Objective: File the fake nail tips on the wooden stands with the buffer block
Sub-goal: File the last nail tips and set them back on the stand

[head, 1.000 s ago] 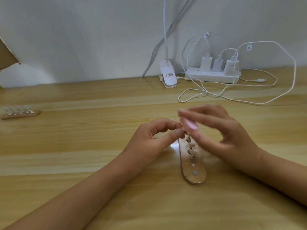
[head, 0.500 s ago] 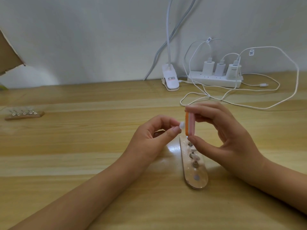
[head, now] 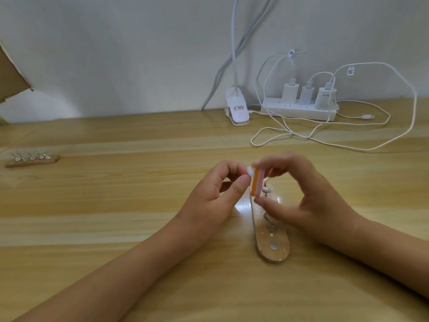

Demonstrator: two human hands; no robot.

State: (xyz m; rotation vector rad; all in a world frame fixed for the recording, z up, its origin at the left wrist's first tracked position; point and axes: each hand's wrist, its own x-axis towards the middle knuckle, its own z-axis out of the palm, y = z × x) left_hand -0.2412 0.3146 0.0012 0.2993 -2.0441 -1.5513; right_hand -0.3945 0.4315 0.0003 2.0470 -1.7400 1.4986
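Note:
My left hand (head: 216, 194) pinches a small white fake nail tip (head: 250, 170) between thumb and forefinger. My right hand (head: 301, 194) holds the pink and orange buffer block (head: 257, 184) upright by its ends, its orange face touching the tip. Below both hands a long wooden stand (head: 271, 240) lies on the table, with metal studs and a few nail tips along it, its far end hidden by my fingers. A second wooden stand (head: 32, 160) with several nail tips sits at the far left.
A white power strip (head: 299, 110) with three chargers and looping white cables (head: 325, 140) lies at the back right. A white lamp clip (head: 236, 110) stands by the wall. A cardboard corner (head: 11, 77) juts in at the left.
The buffer block went from tilted and blurred to upright, then moved left against the nail tip. My left hand has risen slightly toward it.

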